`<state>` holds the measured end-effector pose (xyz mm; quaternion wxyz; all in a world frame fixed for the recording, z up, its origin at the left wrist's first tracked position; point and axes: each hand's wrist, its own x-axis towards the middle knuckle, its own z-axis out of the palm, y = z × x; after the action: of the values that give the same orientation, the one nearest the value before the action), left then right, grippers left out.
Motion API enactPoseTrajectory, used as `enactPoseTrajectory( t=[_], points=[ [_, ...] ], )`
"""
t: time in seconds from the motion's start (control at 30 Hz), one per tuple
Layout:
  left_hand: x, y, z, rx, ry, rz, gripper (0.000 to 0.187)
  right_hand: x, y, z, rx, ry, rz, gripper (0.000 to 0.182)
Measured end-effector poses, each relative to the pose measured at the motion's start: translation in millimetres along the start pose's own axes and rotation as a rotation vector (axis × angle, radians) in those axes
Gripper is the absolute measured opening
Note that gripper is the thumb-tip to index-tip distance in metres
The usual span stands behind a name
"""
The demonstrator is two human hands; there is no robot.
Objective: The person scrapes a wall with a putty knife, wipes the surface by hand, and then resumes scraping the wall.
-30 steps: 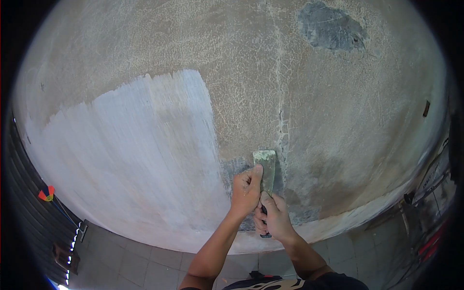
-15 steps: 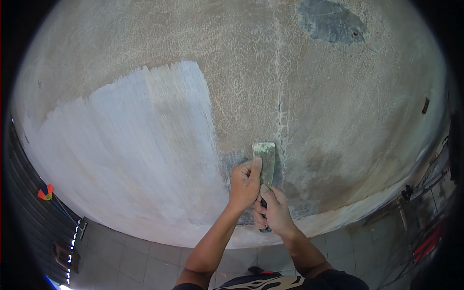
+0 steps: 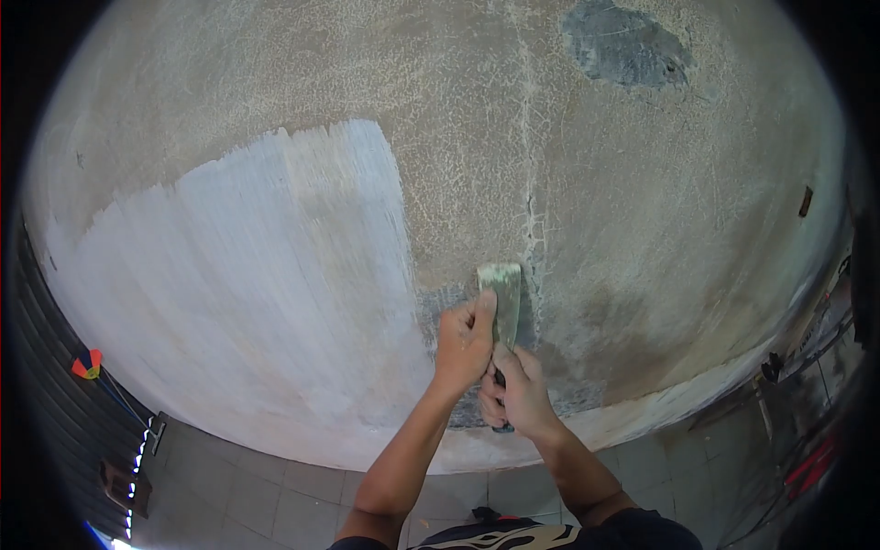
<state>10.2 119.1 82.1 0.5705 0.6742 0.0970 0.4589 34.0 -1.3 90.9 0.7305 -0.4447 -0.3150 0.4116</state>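
Note:
A scraper (image 3: 506, 316) with a flat, worn blade lies up against the wall (image 3: 632, 202), its pale, crusted edge pointing upward. My right hand (image 3: 519, 390) is closed around its dark handle, whose end shows below the fingers. On the blade's left side, my left hand (image 3: 463, 344) has its thumb pressed along the metal, and its other fingers are curled in. Just right of the blade runs a vertical crack (image 3: 532, 220). A bare grey patch (image 3: 445, 307) surrounds the hands, bordering the white coated area (image 3: 302, 266) on the left.
Another grey patch (image 3: 628, 44) shows high on the wall. Grey floor tiles (image 3: 266, 486) lie along its foot. At the left are a corrugated sheet (image 3: 55, 376) and an orange and blue object (image 3: 88, 364) on a stick. Red items (image 3: 811, 466) stand at the right.
The scraper and both hands have shifted slightly upward along the wall. Both hands keep the same hold on it.

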Motion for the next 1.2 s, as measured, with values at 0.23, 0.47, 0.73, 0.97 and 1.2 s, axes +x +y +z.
enactPoseTrajectory(
  t=[0.23,0.47,0.73,0.97,1.2],
  points=[
    [7.0,42.0,0.9,-0.07,-0.028,-0.173,0.049,1.6,-10.4,3.9,0.064,-0.043,0.011,0.032],
    [-2.5,15.9,-2.6,-0.009,-0.011,-0.074,0.049,0.9,4.2,-1.9,0.003,-0.034,0.014,0.033],
    [2.6,-1.6,0.4,0.017,0.032,0.133,0.05,0.7,6.2,-1.4,-0.022,-0.026,0.01,0.033],
    [3.1,13.7,-3.6,-0.014,-0.009,-0.095,0.05,1.3,11.2,-1.3,0.03,-0.031,-0.005,0.032],
    [14.9,44.3,-6.0,-0.064,-0.036,-0.143,0.049,7.7,-15.4,16.5,0.066,-0.049,-0.028,0.03]
  ],
)
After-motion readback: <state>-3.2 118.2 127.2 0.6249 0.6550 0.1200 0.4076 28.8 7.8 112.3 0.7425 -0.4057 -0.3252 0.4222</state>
